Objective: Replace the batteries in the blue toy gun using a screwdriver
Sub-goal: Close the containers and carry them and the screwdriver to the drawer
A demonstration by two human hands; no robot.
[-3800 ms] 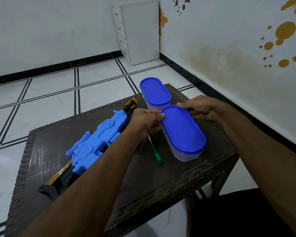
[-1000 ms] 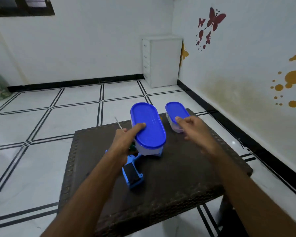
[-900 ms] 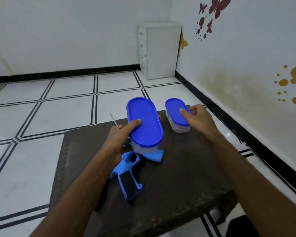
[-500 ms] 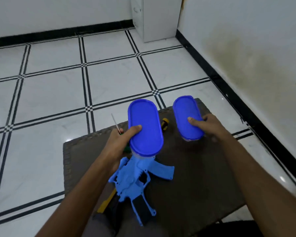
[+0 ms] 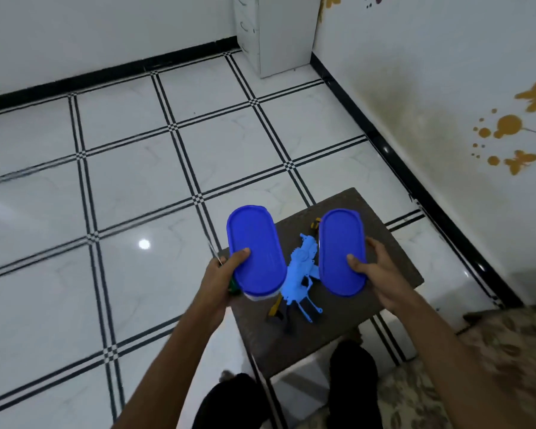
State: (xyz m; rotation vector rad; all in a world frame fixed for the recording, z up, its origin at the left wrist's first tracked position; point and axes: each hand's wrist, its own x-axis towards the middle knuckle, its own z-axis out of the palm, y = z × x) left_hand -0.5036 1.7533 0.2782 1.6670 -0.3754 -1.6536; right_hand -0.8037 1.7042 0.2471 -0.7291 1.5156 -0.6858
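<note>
While I hold both containers lifted, my left hand (image 5: 222, 278) grips the left container (image 5: 256, 253), thumb curled over its blue lid, with a green-handled screwdriver (image 5: 233, 287) tucked in the same grasp; my right hand (image 5: 376, 272) clasps the right container (image 5: 341, 252), thumb on the lid and fingers round its side. The blue toy gun (image 5: 300, 274) lies on the desk (image 5: 393, 258) between my hands, below both tubs. I judge the step is clearing them aside, so I should keep them level and set them down away from the gun. The desk is small, its edges close beside each hand; bare top shows beyond my right hand, and open floor past my left.
</note>
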